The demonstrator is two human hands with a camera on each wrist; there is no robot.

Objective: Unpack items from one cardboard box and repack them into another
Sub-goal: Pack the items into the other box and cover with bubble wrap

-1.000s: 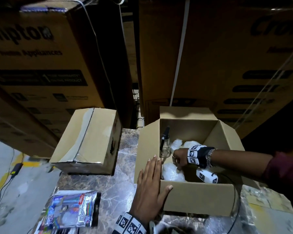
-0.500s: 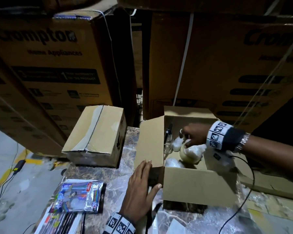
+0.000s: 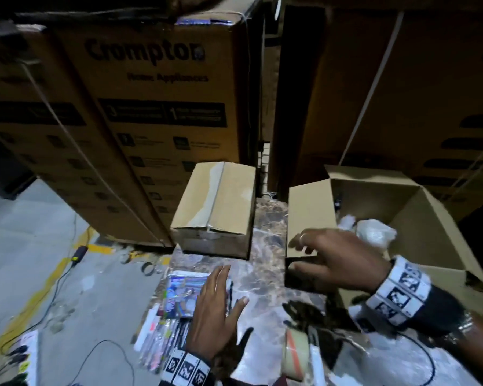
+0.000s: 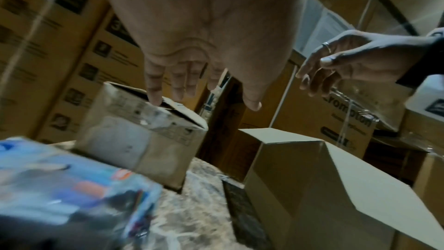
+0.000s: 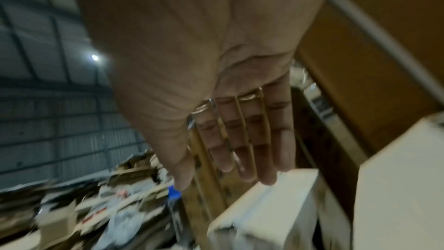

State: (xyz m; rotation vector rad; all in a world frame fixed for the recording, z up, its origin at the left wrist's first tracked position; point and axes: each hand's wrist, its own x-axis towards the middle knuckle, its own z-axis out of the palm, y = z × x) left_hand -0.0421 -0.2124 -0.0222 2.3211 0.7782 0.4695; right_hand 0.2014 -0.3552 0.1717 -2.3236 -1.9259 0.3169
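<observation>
Left hand hovering palm-down, fingers straight and loosely spread, gripping nothing, just over the shiny plastic packet lying near the bench's left edge. Right hand hanging in the air, fingers relaxed and apart, holding nothing, over the near left corner of the open cardboard box; touching the flap or not, impossible to tell. Both hands well apart from each other. Showing white plastic-wrapped items down inside the open cardboard box, toward its back left. Standing closed, just to the left of it and apart from it, a taped cardboard box at the back of the marbled bench. Lying under the packet, a spread of slim packaged items. Resting at the near edge, a roll of tape. Rising behind everything, large stacked cartons printed "Crompton". Trailing over the grey floor on the left, dark cables.
</observation>
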